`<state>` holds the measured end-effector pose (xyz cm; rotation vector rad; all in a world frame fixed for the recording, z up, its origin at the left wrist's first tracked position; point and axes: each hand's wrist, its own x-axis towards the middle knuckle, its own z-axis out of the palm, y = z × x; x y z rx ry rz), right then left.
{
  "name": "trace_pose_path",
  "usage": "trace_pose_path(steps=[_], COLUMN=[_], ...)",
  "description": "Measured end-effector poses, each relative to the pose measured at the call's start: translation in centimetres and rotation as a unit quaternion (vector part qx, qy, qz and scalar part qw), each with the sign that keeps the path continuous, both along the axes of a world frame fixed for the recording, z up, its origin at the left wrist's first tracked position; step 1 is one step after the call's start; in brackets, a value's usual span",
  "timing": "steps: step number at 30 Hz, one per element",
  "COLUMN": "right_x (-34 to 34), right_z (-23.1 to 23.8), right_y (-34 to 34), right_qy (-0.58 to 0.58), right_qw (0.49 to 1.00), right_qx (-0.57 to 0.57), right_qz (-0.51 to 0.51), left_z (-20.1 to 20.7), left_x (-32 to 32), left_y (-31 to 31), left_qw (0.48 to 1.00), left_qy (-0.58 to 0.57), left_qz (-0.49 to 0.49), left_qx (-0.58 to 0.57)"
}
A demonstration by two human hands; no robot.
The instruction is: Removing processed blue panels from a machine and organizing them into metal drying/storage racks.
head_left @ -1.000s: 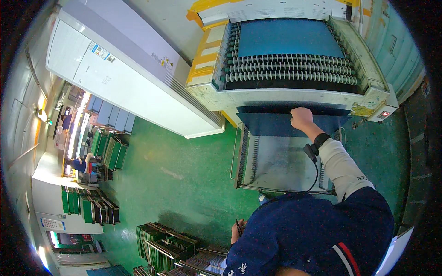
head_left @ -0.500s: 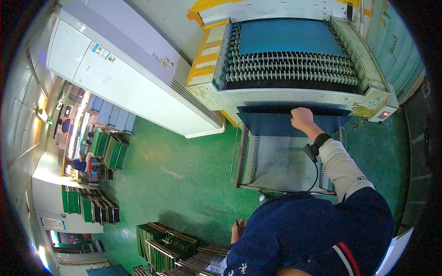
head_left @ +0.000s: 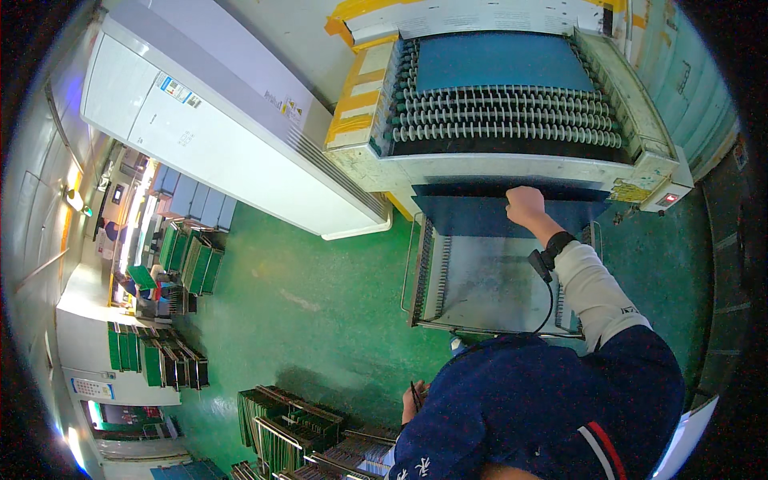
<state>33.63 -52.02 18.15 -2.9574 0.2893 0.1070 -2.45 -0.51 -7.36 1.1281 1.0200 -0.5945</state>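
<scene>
Blue sheet [head_left: 504,62] shifted away | right grip [head_left: 526,208] on dark panel [head_left: 472,218], upper edge

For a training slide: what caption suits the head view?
Right hand closed on a dark blue panel in front of a roller machine.

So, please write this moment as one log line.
right hand: curled at dark blue panel | left hand: grip unclear | blue sheet: on rollers
</scene>
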Motion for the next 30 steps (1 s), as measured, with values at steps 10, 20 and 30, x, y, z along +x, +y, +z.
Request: trace_pose_path(steps=[10,20,30], right_x=[-0.3,-0.2,-0.2], right_z=[0.0,-0.1,-0.1], right_y=[-0.3,-0.1,-0.2], right_qy=[0.000,-0.012,-0.007], right_qw=[1.000,1.000,1.000], right_qx=[-0.007,-0.001,0.000], right_qz=[0.002,0.006,0.005], left_z=[1.9,1.0,1.3], left_x=[0.7,0.2,0.4], left_y=[-0.7,-0.4,-0.5], left_qw=[1.000,1.000,1.000], left_qy=[0.020,0.015,0.021], left_qz=[0.002,0.012,0.001], left_qx=[-0.001,-0.002,0.000])
